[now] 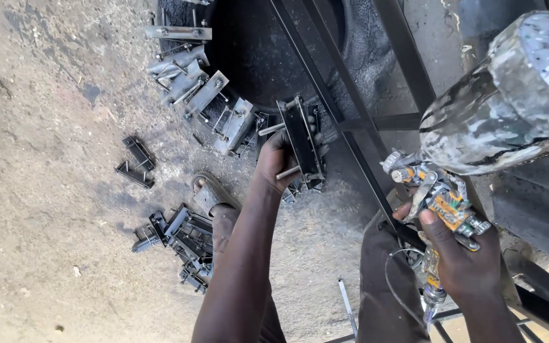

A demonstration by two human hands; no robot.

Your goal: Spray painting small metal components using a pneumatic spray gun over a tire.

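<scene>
Two hands busy, left hand (pixel 279 162) gripping black bolted bracket (pixel 303 143), right hand (pixel 462 254) clutching spray gun (pixel 443 203), unpainted brackets (pixel 192 79) along tyre (pixel 262 44)

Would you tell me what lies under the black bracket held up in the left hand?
Under the black bracket in the left hand, more grey unpainted brackets lean along the tyre. The bracket and hand cover the ground directly beneath.
</scene>
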